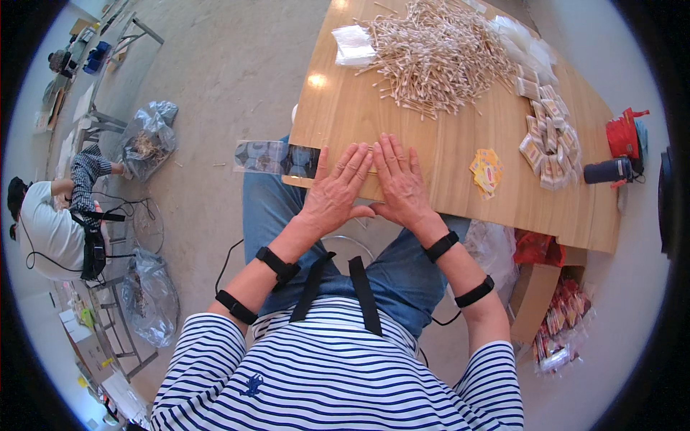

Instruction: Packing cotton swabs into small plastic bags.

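Note:
Both my hands rest palm down at the near edge of the wooden table, side by side. My left hand [338, 181] has its fingers stretched out, and so does my right hand [400, 179]; the index fingers nearly meet. Something pale and thin shows between those fingertips, too small to name. Whatever lies beneath the palms is hidden. Beside my left hand a clear plastic sheet or bag [260, 156] sticks out over the table's edge, with a dark part [302, 161] on the wood. Beyond my hands spreads a large heap of cotton swabs [445, 57].
The wooden table [453, 144] bears yellow cards [487, 172], packed swab bundles [550, 140], white bags [353, 46] and a dark blue bottle [607, 171]. Below right stands a cardboard box [533, 298] near red packets [566, 316]. At left another person [54, 226] sits by plastic sacks [151, 294].

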Action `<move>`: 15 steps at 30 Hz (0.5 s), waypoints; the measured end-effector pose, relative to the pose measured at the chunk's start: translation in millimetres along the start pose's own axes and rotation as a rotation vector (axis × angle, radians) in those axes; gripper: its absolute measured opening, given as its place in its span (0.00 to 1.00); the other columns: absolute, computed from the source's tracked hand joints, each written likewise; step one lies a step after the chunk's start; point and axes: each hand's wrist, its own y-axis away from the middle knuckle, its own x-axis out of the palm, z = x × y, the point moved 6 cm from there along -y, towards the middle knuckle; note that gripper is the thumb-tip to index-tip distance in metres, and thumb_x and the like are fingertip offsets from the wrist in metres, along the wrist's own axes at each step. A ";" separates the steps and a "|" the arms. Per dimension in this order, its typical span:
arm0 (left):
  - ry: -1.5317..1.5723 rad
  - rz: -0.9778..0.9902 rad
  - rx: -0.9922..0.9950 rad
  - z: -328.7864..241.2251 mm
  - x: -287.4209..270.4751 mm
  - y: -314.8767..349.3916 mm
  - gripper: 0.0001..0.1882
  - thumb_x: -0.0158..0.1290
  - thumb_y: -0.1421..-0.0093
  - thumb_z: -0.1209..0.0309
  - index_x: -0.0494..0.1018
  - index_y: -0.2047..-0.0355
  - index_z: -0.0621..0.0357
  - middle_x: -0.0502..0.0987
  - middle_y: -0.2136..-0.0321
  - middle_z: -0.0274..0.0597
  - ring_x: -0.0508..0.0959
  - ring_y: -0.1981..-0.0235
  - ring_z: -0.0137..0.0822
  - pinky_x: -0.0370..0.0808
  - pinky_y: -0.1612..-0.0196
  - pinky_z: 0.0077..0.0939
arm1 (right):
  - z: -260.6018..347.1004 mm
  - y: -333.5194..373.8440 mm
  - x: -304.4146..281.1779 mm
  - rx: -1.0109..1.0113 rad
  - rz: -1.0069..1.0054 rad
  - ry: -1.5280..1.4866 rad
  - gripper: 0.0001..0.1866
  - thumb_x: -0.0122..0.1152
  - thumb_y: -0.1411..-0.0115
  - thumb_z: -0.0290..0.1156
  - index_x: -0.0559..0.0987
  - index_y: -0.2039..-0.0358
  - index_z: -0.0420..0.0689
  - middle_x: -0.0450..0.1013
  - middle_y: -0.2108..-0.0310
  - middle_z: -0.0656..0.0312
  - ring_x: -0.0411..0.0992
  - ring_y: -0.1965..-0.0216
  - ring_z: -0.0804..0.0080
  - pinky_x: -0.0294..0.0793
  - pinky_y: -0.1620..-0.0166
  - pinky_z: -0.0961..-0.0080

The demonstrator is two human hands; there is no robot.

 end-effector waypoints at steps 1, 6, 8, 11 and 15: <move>-0.001 -0.007 0.001 0.1 0.1 0.2 0.61 0.58 0.54 0.38 0.50 0.28 0.62 0.49 0.27 0.47 0.45 0.25 0.43 0.31 0.28 0.61 | 0.0 0.3 -0.3 -0.001 -0.002 -0.016 0.67 0.79 0.64 0.47 0.51 0.28 0.39 0.44 0.25 0.49 0.39 0.24 0.54 0.37 0.26 0.49; 0.005 -0.030 0.007 -1.5 -1.9 0.8 0.61 0.59 0.56 0.38 0.51 0.29 0.62 0.49 0.27 0.47 0.45 0.25 0.43 0.31 0.28 0.62 | -4.8 1.6 -1.8 -0.021 -0.044 -0.116 0.67 0.78 0.64 0.48 0.50 0.28 0.38 0.45 0.25 0.48 0.39 0.24 0.54 0.35 0.26 0.50; -0.069 -0.030 -0.006 -1.5 -0.5 0.6 0.62 0.59 0.57 0.36 0.53 0.29 0.61 0.51 0.27 0.45 0.46 0.25 0.42 0.33 0.28 0.65 | -4.6 2.0 -0.8 -0.036 -0.045 -0.111 0.67 0.77 0.63 0.49 0.50 0.28 0.38 0.45 0.26 0.47 0.39 0.24 0.54 0.34 0.26 0.51; -0.067 -0.036 -0.009 -2.2 0.5 -0.1 0.62 0.59 0.57 0.36 0.53 0.29 0.62 0.51 0.27 0.46 0.46 0.25 0.42 0.33 0.29 0.66 | -3.7 1.8 0.4 -0.039 -0.045 -0.099 0.67 0.77 0.64 0.49 0.50 0.28 0.37 0.45 0.26 0.47 0.39 0.24 0.54 0.33 0.26 0.50; -0.030 -0.033 -0.004 -3.0 -0.9 -1.2 0.62 0.61 0.57 0.38 0.52 0.29 0.63 0.49 0.27 0.48 0.45 0.25 0.44 0.32 0.29 0.66 | -2.0 1.3 -0.3 -0.041 -0.038 -0.052 0.67 0.77 0.64 0.49 0.50 0.28 0.37 0.45 0.26 0.47 0.40 0.24 0.54 0.34 0.26 0.50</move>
